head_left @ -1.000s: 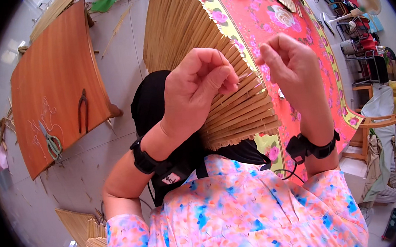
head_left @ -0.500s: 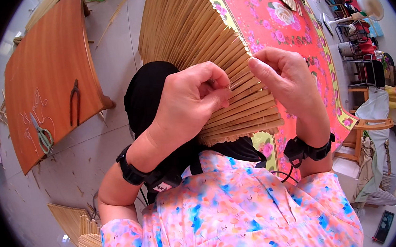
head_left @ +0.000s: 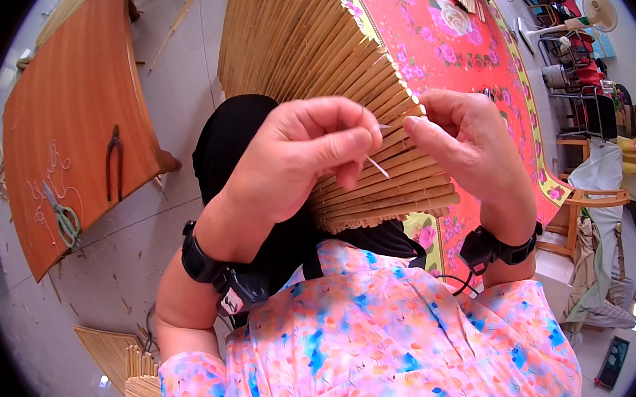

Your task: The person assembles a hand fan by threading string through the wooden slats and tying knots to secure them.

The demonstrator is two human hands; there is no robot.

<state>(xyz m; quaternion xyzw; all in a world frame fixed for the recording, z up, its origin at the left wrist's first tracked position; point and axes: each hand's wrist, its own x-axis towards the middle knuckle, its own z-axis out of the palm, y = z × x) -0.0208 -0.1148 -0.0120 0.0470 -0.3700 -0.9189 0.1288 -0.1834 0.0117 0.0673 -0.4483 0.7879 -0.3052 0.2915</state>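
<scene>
A fan-shaped mat [head_left: 369,96] of tan reed-like stalks, bound side by side, lies across my lap and the table edge. My left hand [head_left: 306,150] is above its near part, thumb and fingers pinched on a thin white thread [head_left: 378,167]. A small pointed tip shows beyond those fingertips; I cannot tell whether it is a needle. At the mat's right edge, my right hand [head_left: 468,136] has thumb and forefinger closed on the pale stalk ends. The hand hides part of that edge.
To the left stands a brown wooden table [head_left: 67,92] with pliers [head_left: 114,163], green-handled scissors [head_left: 65,220] and loose white thread [head_left: 58,164]. A table with a red flowered cloth [head_left: 464,57] stands on the right. Beyond it are a white fan [head_left: 599,11] and a wooden chair [head_left: 594,198].
My left hand has moved slightly right, and the white thread and pointed tip now show at its fingers. My right fingertips have shifted a little nearer to me along the mat's edge.
</scene>
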